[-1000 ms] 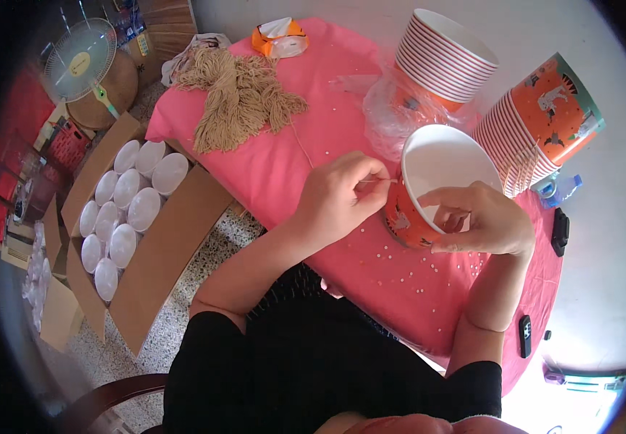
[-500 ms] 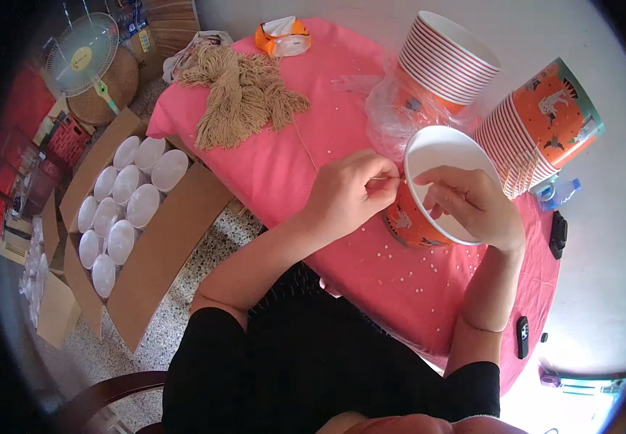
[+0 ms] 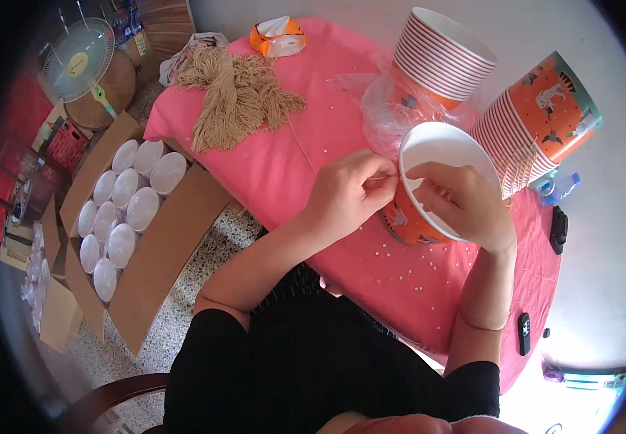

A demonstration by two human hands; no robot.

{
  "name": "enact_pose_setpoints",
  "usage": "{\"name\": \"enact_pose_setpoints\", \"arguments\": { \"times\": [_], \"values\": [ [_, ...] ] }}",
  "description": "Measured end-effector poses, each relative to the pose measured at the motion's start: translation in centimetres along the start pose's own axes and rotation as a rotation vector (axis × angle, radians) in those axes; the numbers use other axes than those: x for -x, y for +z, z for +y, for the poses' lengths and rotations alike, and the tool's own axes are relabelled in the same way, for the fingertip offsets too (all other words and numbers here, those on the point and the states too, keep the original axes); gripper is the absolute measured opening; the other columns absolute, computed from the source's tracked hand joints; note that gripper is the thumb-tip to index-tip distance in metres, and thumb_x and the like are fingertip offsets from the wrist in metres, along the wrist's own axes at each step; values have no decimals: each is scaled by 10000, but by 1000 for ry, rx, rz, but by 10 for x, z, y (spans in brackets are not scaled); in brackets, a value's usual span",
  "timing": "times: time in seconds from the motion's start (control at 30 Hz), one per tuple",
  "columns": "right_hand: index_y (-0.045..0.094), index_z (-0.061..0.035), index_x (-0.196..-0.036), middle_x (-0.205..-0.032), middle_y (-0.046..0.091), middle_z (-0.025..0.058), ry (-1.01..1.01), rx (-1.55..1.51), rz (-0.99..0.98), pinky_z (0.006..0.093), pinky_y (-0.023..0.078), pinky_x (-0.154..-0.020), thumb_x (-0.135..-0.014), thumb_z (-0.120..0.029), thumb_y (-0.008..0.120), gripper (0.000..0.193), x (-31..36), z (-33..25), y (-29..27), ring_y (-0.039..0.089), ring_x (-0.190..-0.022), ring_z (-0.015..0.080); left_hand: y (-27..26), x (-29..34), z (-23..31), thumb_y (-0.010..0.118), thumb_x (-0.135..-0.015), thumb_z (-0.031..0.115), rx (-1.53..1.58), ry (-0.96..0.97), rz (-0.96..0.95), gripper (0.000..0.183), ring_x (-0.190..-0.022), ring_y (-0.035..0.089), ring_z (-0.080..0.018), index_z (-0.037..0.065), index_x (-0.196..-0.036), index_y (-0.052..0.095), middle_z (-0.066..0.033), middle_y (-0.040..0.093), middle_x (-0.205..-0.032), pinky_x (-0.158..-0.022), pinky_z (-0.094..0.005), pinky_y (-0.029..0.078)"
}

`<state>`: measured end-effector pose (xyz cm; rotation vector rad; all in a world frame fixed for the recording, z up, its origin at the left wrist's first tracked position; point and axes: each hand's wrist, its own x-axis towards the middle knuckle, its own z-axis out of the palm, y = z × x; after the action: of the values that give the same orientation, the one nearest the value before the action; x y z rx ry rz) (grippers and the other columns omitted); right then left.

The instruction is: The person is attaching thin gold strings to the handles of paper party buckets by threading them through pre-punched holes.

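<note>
An orange paper bucket (image 3: 413, 223) with animal pictures and a white inside stands tilted on the pink-covered table. At its left rim, my left hand (image 3: 343, 197) pinches a thin beige string between thumb and forefinger. My right hand (image 3: 474, 206) reaches over the near rim into the bucket's mouth. Its fingers are bent together near the same side wall; what they hold is hidden. Beyond my left hand lies a loose bundle of beige strings (image 3: 239, 94), one strand trailing toward me.
Stacked paper buckets (image 3: 445, 58) stand behind in crumpled clear plastic, with another leaning stack (image 3: 552, 116) at right, strings hanging on it. Small white dots are scattered on the pink cloth (image 3: 371, 278). An open carton (image 3: 165, 253) of clear cups sits at left. A bottle (image 3: 563, 189) lies far right.
My right hand has moved slightly left and deeper into the bucket, its fingers curling more. My left hand keeps its pinch at the rim. The whole view has shifted a little.
</note>
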<state>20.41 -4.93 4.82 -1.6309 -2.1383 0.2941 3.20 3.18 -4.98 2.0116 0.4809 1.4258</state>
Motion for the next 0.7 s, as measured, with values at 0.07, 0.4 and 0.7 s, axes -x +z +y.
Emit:
{"name": "enact_pose_setpoints", "arguments": {
  "times": [0.07,0.4,0.7],
  "values": [
    [674,-76,-998,-723,656,169,19,19,-21,410,484,-619,-846,-171,627,185,0,-1,0,651,-673,325,0,0,1,688,-790,-19,7,-14,-3,117,-632,593,-117,-3,-881,616,-60,594,-755,-560,-255,470],
    [694,-57,-927,-795,672,179,-22,50,-69,436,499,-682,-846,-184,593,181,-20,4,3,660,-760,340,1,0,3,687,-798,-26,25,-25,-9,114,-653,593,-109,-9,-898,634,-60,607,-758,-570,-254,468],
    [689,-48,-875,-761,655,172,60,151,-42,453,508,-676,-815,-161,581,167,-15,0,-1,642,-736,367,-4,0,6,710,-817,80,66,-215,-118,245,-671,660,-176,41,-1035,605,-92,659,-812,-582,-293,514]
  ]
}}
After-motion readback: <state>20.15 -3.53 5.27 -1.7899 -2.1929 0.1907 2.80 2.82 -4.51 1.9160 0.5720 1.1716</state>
